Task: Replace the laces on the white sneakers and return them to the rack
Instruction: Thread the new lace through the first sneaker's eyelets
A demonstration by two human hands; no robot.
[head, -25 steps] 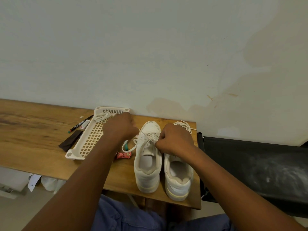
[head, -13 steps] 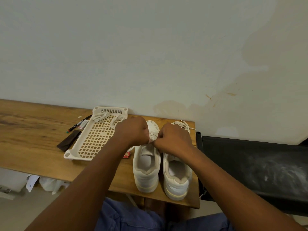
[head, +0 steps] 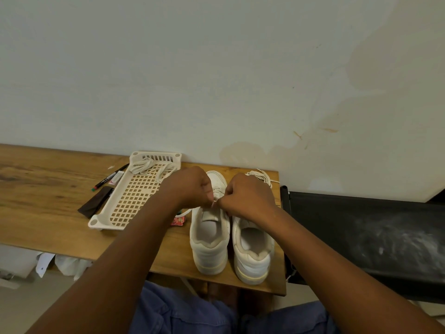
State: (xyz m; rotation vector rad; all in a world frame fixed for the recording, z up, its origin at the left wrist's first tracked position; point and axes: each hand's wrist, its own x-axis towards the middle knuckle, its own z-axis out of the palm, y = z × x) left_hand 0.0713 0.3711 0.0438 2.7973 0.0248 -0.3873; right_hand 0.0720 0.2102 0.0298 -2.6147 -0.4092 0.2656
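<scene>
Two white sneakers (head: pixel 231 237) stand side by side on the worktop (head: pixel 48 213), toes toward the wall, heels toward the person. The left hand (head: pixel 190 186) and right hand (head: pixel 248 196) each keep a pinching grip on the lace (head: pixel 215 201) over the left shoe.

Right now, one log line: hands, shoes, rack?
left hand: pinches lace | right hand: pinches lace | left sneaker: being laced | right sneaker: beside it | rack: holds loose laces

A stained pale wall (head: pixel 216 68) rises behind a wooden table (head: pixel 43 213).
</scene>
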